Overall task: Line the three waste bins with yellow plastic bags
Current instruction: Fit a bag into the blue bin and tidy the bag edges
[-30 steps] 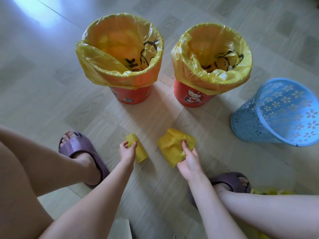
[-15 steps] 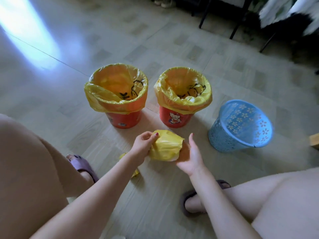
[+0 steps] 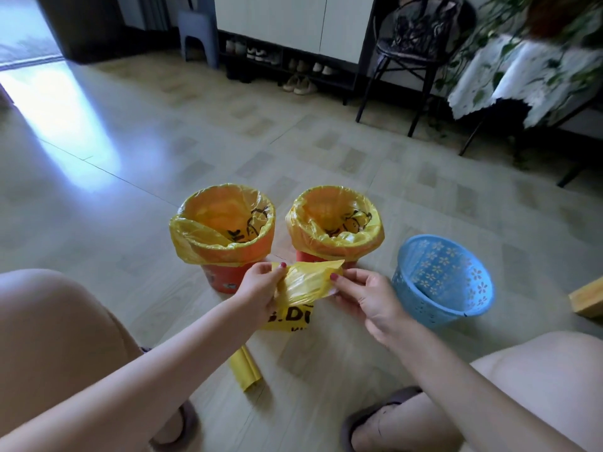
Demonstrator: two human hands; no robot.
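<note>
Both hands are up in front of me, pinching one yellow bag between them. My left hand has fingers curled round the bag's left end, thumb on top. My right hand pinches the right end between thumb and fingertips, other fingers loosely bent. The bag is stretched between the two hands, bunched in the middle, not opened out. Its lower part hangs below my left hand with black print showing; I can't read the whole print.

A folded yellow bag lies flat on the floor below my left forearm, nothing touching it.

Just beyond my hands are two orange bins, upright and side by side. The left orange bin has a yellow liner folded over its rim. The right orange bin is mostly hidden behind the held bag, and its liner is also over the rim. Both liners show black print inside.

The blue bin is right of my right hand, near it but apart. It's a perforated basket with a flower pattern, tilted with its mouth facing me, no liner in it.

My knees frame the view on both sides, slippers on my feet. A wooden block is at the right edge. At the far wall are a shoe rack, a dark chair and a stand draped in white cloth.
</note>
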